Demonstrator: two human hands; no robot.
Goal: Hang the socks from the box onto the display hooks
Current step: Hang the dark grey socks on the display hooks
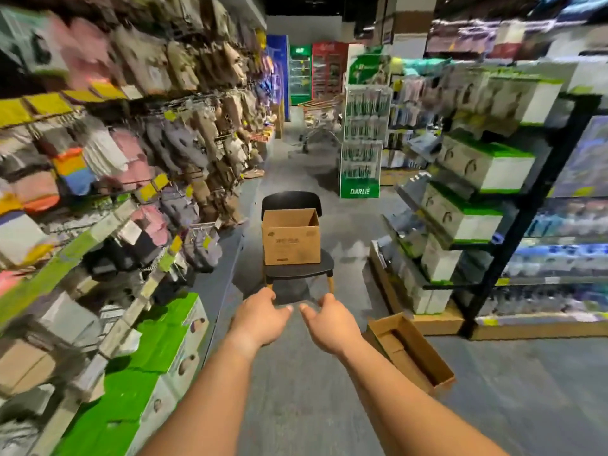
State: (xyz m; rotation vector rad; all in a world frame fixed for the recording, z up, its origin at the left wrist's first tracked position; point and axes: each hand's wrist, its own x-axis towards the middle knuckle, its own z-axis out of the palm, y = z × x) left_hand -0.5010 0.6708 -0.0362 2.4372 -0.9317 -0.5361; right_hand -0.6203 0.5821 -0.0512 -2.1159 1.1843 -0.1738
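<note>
A: Head view. Left hand (pixel 260 319) and right hand (pixel 330 322) out in front, close together, fingers loosely curled, holding nothing, thumbs nearly touching.

B: Box?

A: Cardboard box (pixel 291 236) open-topped on black chair (pixel 297 271), mid-aisle, farther along, well apart from both hands. Contents hidden; cannot tell socks inside.

B: Hooks?

A: Display hooks (pixel 204 228) along left wall, mostly loaded with hanging socks (pixel 98 153). Frame edges badly blurred, so free hooks hard to pick out.

B: Risks?

A: Box perched on chair seat, front edge near seat edge: a hard reach or tug likely to tip or slide it off. Second open carton (pixel 411 353) on floor near right, a trip hazard stepping forward. Crowded hooks: brushing neighbours could knock hung pairs down.
</note>
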